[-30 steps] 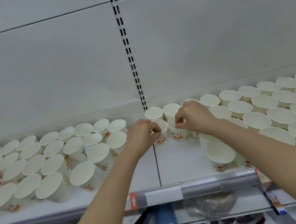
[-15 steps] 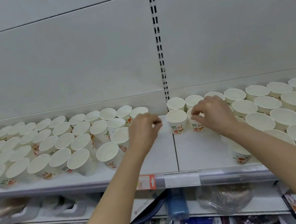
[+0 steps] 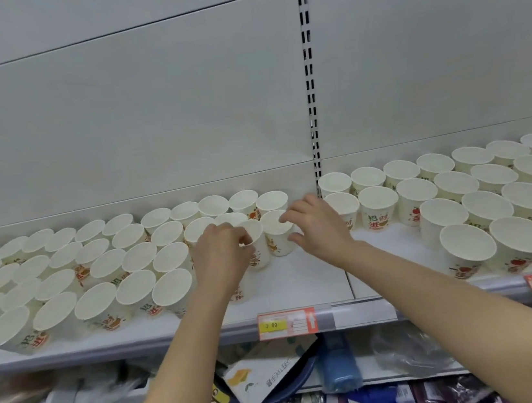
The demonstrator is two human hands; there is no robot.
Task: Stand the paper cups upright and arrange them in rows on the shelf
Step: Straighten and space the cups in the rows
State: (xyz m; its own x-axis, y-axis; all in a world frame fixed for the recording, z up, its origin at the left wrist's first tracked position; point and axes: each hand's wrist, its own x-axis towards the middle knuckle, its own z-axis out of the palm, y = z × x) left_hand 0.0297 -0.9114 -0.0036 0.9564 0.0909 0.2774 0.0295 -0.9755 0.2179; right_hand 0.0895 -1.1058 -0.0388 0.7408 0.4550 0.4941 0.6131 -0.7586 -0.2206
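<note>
The left hand (image 3: 223, 257) pinched the rim of a paper cup (image 3: 258, 246) at the shelf's middle. The right hand (image 3: 317, 228), at its three o'clock, curled loosely round a second cup (image 3: 277, 233), touching it. Half a second earlier both hands worked the right-hand block; they had moved to the left block. Rows (image 3: 458, 182) stood either side on the shelf (image 3: 302, 284), the gap unfilled.
</note>
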